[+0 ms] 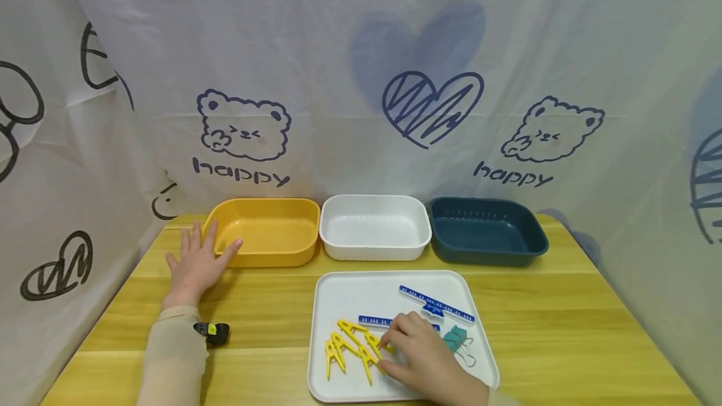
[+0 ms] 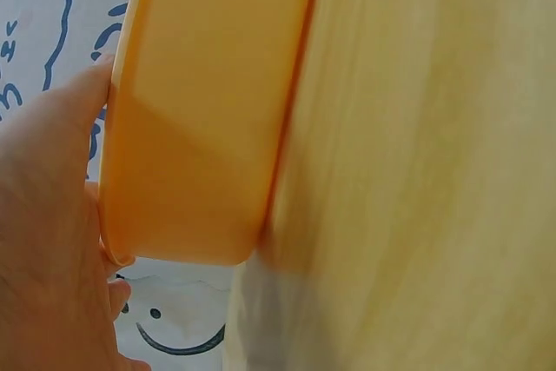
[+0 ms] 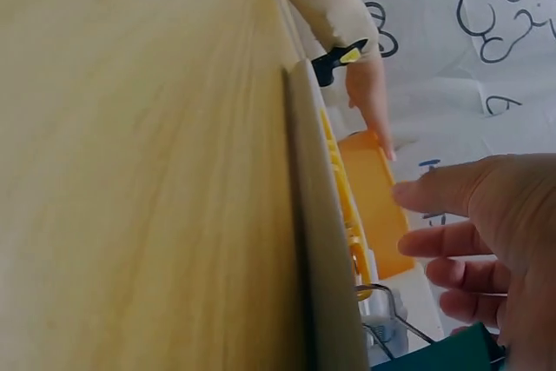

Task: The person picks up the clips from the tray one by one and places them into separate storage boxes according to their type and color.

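My left hand point(image 1: 197, 265) rests with spread fingers on the left end of a yellow bin point(image 1: 271, 260); in the left wrist view its fingers lie along the rim. Over a white tray point(image 1: 338, 290), my right hand point(image 1: 420, 356) reaches down with loosely bent fingers, thumb and fingertips apart beside several yellow clothespins point(image 1: 365, 362). Nothing shows between those fingers in the right wrist view. A blue ruler-shaped clip point(image 1: 372, 320) is partly hidden behind this hand. Another blue ruler clip point(image 1: 414, 295) lies farther back. Right of the hand is a teal binder clip point(image 1: 454, 338).
A white bin point(image 1: 375, 252) and a dark blue bin point(image 1: 491, 255) stand in a row right of the yellow one, along the back of the wooden table point(image 1: 265, 312). A black strap with a yellow mark point(image 1: 213, 333) is at my left wrist. Printed cloth hangs behind.
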A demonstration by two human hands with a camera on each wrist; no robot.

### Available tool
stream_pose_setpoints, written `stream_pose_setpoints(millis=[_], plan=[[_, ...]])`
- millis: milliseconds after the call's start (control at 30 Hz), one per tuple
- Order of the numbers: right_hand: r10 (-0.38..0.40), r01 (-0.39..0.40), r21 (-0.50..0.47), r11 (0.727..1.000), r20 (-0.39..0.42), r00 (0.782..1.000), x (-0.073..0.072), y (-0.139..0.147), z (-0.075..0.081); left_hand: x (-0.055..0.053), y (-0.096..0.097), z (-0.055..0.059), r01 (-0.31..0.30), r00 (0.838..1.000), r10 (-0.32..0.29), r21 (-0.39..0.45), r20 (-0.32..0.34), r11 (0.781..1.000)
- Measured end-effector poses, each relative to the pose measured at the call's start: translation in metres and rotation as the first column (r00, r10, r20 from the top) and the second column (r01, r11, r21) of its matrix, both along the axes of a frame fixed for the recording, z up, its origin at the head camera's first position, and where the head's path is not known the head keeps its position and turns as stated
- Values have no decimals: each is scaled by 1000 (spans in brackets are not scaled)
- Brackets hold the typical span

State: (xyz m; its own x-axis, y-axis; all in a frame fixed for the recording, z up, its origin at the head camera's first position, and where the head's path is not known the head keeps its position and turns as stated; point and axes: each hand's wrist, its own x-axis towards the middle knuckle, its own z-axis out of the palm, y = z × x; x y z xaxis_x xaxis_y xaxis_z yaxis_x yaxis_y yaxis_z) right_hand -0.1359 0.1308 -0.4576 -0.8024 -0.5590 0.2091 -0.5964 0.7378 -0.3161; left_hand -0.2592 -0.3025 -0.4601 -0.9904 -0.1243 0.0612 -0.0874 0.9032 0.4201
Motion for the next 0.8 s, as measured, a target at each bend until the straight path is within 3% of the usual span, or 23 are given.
stream_pose_setpoints(millis=[233,500,800], plan=[[-52,58,94,994,-69,996,-1,-2,-6,-1,0,-2,-1,1000,1,10,5,1000],[-59,80,163,983,-129,990,-3,-3,-8,-1,0,-1,-6,1000,6,24,5,1000],[-70,98,221,970,-130,989,-1,-6,-8,1,1,0,-2,1000,1,29,7,1000]])
